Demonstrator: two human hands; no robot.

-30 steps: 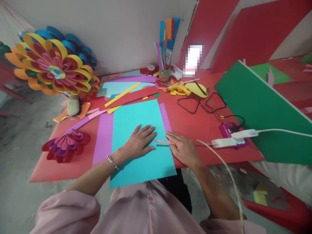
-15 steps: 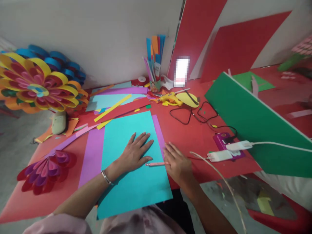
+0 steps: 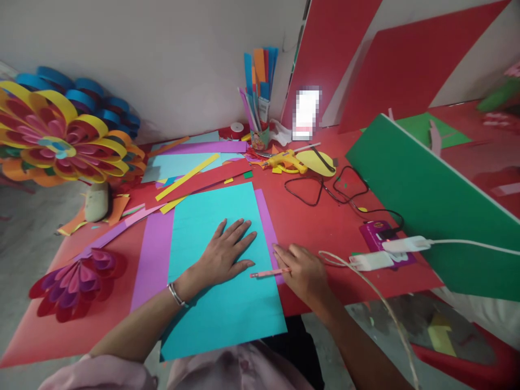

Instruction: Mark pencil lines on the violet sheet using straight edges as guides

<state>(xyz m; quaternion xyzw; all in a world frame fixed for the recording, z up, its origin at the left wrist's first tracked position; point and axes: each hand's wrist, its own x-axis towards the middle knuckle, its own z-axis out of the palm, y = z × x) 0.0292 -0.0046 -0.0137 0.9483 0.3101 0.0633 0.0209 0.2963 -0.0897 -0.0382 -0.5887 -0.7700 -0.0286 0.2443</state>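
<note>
A turquoise sheet of paper (image 3: 215,314) lies over a purple sheet (image 3: 152,260), which shows at both sides. My left hand (image 3: 225,254) rests flat on the turquoise sheet, fingers spread, holding nothing. At the right edge of the papers, my right hand (image 3: 304,275) is closed on a pink pencil (image 3: 266,274). The pencil's eraser end points left over the turquoise sheet; its other end is hidden in the hand. The forefinger of that hand reaches to the purple strip's edge.
Paper strips, yellow (image 3: 189,176) and red (image 3: 207,181), lie behind the sheets. A yellow glue gun (image 3: 286,161) and black cord sit farther back. On the right are a purple power strip (image 3: 371,233) and a green board (image 3: 430,216). Paper flowers (image 3: 60,146) stand left.
My right hand has shifted slightly right, its fingers more curled, and the pencil has moved right with it. My left hand stays on the turquoise sheet. The view has turned slightly.
</note>
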